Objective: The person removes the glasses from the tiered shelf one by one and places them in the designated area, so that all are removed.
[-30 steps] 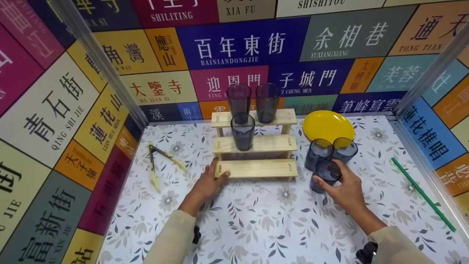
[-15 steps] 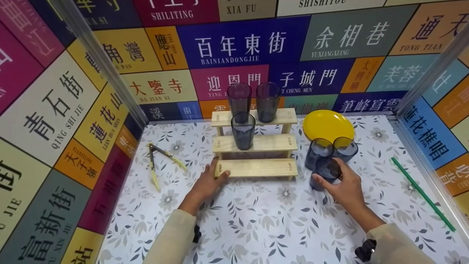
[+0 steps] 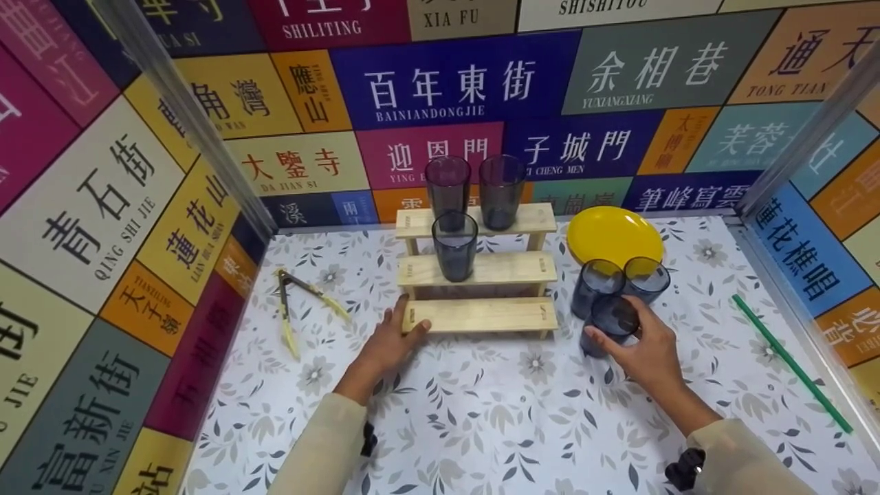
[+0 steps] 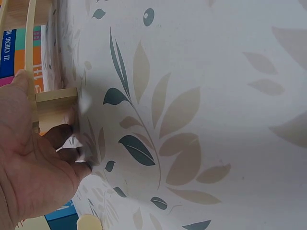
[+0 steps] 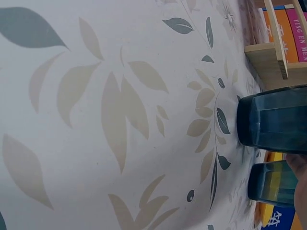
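Observation:
My left hand [image 3: 390, 344] holds the left end of the lowest step of a wooden three-step stand [image 3: 481, 315], thumb at the front edge and fingers around the side. In the left wrist view its fingers [image 4: 62, 136] reach down beside the stand's leg. My right hand [image 3: 650, 350] grips a dark glass tumbler [image 3: 612, 320] right of the stand. Behind it stand two similar tumblers, one at left [image 3: 597, 285] and one at right [image 3: 650, 282]. One tumbler [image 3: 455, 251] is on the middle step; two more, a left one [image 3: 447, 185] and a right one [image 3: 502, 192], occupy the top step.
A yellow plate [image 3: 614, 234] lies behind the right-hand tumblers. Black-and-yellow tongs [image 3: 306, 302] lie left of the stand, and a green stick [image 3: 790, 361] lies at the far right. Printed panels [image 3: 454, 75] enclose the back and sides of the patterned tabletop [image 3: 481, 412].
The gripped tumbler has risen very slightly, with my right hand around it. My left hand and the stand have stayed in place.

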The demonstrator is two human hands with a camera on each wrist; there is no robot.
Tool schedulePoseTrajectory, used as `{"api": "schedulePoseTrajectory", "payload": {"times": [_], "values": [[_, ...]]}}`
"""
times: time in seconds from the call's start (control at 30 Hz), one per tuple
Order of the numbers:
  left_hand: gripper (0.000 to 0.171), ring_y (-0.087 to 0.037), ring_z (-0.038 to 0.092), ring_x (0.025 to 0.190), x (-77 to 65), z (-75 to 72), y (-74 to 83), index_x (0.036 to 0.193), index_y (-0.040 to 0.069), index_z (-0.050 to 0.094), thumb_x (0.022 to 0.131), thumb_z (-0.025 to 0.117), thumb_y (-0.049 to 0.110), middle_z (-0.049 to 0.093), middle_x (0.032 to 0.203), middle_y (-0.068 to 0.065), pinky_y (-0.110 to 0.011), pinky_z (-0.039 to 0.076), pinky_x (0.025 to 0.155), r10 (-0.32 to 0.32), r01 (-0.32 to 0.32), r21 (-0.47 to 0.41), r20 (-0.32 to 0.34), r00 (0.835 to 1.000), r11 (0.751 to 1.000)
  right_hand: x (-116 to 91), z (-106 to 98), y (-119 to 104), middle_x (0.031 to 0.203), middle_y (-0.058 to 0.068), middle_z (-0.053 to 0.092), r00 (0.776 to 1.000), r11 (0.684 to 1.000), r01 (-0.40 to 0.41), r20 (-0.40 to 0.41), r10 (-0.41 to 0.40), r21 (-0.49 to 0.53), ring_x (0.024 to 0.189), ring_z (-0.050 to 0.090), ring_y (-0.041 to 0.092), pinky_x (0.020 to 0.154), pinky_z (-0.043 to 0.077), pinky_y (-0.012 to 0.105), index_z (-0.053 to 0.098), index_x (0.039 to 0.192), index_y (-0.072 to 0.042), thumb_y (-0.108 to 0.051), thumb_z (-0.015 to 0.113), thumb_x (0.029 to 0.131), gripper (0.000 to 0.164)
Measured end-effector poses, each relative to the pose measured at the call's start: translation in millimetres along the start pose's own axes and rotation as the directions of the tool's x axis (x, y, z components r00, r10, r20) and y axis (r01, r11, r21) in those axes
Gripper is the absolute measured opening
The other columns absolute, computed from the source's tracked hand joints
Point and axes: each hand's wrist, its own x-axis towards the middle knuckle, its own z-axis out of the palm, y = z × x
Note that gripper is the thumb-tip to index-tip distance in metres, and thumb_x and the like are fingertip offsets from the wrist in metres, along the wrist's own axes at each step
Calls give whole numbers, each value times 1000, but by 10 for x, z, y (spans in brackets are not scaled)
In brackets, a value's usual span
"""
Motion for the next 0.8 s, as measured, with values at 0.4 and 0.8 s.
{"api": "schedulePoseTrajectory", "payload": {"times": [0.4, 0.8], "values": [[91, -62, 30, 162, 6, 5, -10, 180, 23, 12, 111, 51, 67, 19, 180, -35, -74, 33, 128, -18, 18, -8, 16, 1000, 1000, 26, -67, -74, 149, 21, 67, 999, 999, -20, 30, 21, -32, 133, 68, 42, 102, 52, 21, 56, 157, -7, -37, 101, 82, 92], [89, -63, 30, 161, -7, -12, 22, 180, 21, 13, 112, 51, 65, 19, 179, -37, -75, 34, 127, -7, 7, -20, 8, 1000, 1000, 280, -256, -198, 134, 17, 73, 998, 998, 60, -20, -59, 25, 119, 73, 37, 94, 44, -4, 63, 148, 0, -27, 99, 86, 76]]}}
